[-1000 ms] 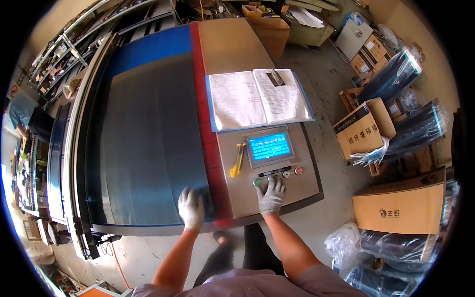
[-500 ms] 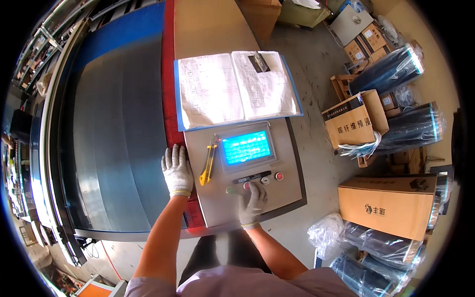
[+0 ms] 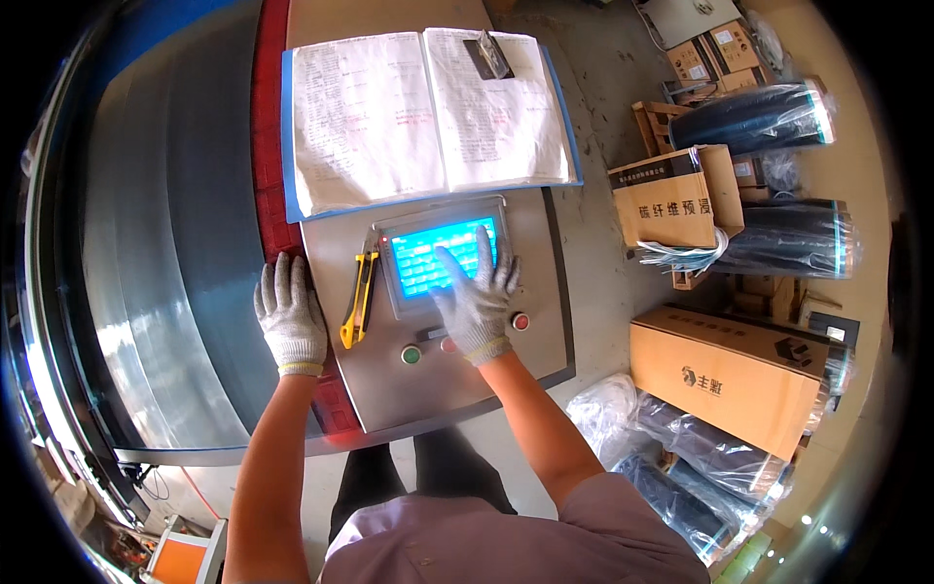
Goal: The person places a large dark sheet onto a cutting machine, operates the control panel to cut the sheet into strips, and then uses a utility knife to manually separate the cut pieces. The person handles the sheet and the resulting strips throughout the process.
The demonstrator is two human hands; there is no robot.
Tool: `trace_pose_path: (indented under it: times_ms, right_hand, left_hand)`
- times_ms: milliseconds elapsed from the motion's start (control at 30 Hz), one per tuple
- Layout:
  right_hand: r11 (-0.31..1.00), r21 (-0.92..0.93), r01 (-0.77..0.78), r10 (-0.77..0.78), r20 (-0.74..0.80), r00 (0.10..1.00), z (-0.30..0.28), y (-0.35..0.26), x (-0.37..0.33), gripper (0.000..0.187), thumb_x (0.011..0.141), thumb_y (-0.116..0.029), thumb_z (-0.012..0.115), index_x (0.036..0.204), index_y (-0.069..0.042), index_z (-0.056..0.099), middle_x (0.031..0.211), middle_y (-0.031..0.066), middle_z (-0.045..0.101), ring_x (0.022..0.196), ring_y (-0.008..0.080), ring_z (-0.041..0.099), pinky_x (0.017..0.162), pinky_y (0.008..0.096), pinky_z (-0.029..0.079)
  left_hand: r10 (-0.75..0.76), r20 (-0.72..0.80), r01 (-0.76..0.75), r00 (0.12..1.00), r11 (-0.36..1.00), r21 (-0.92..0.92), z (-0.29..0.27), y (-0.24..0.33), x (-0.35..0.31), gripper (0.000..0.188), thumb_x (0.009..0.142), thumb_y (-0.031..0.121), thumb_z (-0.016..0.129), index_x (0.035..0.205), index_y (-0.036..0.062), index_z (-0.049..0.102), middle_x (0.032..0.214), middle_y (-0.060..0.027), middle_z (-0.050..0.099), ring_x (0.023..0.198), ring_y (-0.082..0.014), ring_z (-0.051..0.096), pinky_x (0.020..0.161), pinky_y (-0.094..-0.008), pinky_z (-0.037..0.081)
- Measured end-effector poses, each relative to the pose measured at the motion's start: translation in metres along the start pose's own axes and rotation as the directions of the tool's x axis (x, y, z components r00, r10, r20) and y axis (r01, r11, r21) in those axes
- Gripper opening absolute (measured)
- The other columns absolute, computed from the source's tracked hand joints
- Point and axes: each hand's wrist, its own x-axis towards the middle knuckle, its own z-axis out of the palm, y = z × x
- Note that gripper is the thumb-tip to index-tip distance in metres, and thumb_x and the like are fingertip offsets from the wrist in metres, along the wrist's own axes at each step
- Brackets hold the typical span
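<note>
My right hand (image 3: 477, 304), in a grey-white knitted glove, is over the lit blue touchscreen (image 3: 418, 255) with its fingers spread; the forefinger lies over the screen, though I cannot tell whether it touches. My left hand (image 3: 290, 316), gloved alike, lies flat with fingers out on the red strip (image 3: 276, 136) along the machine's dark sheet-covered bed (image 3: 146, 214). Between the hands a yellow and black utility knife (image 3: 360, 300) rests on the metal control panel (image 3: 389, 389). A green button (image 3: 411, 354) and a red button (image 3: 520, 320) sit below the screen; my right hand partly covers other controls.
Beyond the screen lies an open blue folder (image 3: 288, 146) of written sheets (image 3: 370, 117) with a metal clip (image 3: 489, 56). To the right stand cardboard boxes (image 3: 720, 375) and plastic-wrapped dark rolls (image 3: 754, 117). An orange-panelled item (image 3: 180, 560) is at lower left.
My right hand has moved up from the buttons onto the touchscreen, its fingers now spread. My left hand remains flat at the red strip. The whole view has shifted, bringing the panel further left.
</note>
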Motion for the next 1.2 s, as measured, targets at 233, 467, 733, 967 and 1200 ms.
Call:
trace_pose_path:
  times_ms: [233,467,733,967,1200]
  right_hand:
    - [0.997,0.036,0.069,-0.07,0.026,0.997,0.009,-0.002,0.013,0.047,0.081,-0.034,0.074,0.127,-0.029,0.065,0.16,0.0151,0.023,0.141,0.0491,0.023,0.113,0.0696,0.014]
    - [0.999,-0.007,0.041,-0.042,-0.14,0.989,0.006,0.022,0.0,0.051,0.079,-0.046,0.073,0.126,-0.029,0.065,0.157,0.0194,0.031,0.14,0.0494,0.029,0.106,0.0743,0.023]
    - [0.999,-0.022,0.038,-0.039,-0.046,0.998,0.008,0.008,-0.005,0.049,0.082,-0.041,0.073,0.128,-0.029,0.063,0.157,0.0186,0.028,0.141,0.0504,0.026,0.109,0.0711,0.021]
    - [0.992,0.082,0.099,-0.103,0.043,0.994,0.01,-0.012,-0.007,0.048,0.081,-0.035,0.075,0.127,-0.028,0.064,0.158,0.0154,0.027,0.143,0.0469,0.021,0.112,0.0681,0.015]
    - [0.999,-0.031,-0.032,0.029,-0.07,0.997,0.002,0.024,-0.013,0.051,0.082,-0.03,0.074,0.13,-0.025,0.06,0.156,0.019,0.031,0.138,0.0503,0.033,0.11,0.0672,0.022]
  left_hand:
    - [0.009,-0.007,-0.009,1.0,0.999,-0.039,0.0,0.0,0.002,0.048,0.091,0.016,0.05,0.138,0.0072,0.052,0.149,-0.0133,0.044,0.14,-0.0361,0.036,0.116,-0.052,0.026]
    - [-0.006,0.022,0.006,1.0,1.0,0.003,-0.001,0.0,0.002,0.048,0.092,0.017,0.049,0.139,0.0078,0.051,0.15,-0.0138,0.043,0.141,-0.0361,0.036,0.117,-0.0515,0.026]
    - [-0.001,0.02,0.002,1.0,1.0,-0.009,-0.001,0.0,0.003,0.048,0.092,0.016,0.049,0.139,0.0077,0.051,0.15,-0.0138,0.044,0.14,-0.0364,0.037,0.116,-0.0514,0.027]
    - [0.006,0.004,-0.006,1.0,1.0,-0.01,0.0,-0.001,0.002,0.048,0.092,0.016,0.049,0.139,0.0074,0.051,0.149,-0.0139,0.044,0.139,-0.0368,0.037,0.115,-0.0515,0.028]
    - [0.005,0.004,-0.005,1.0,1.0,-0.028,-0.002,-0.001,0.002,0.047,0.092,0.016,0.049,0.138,0.007,0.051,0.149,-0.0144,0.045,0.139,-0.0369,0.038,0.115,-0.0517,0.028]
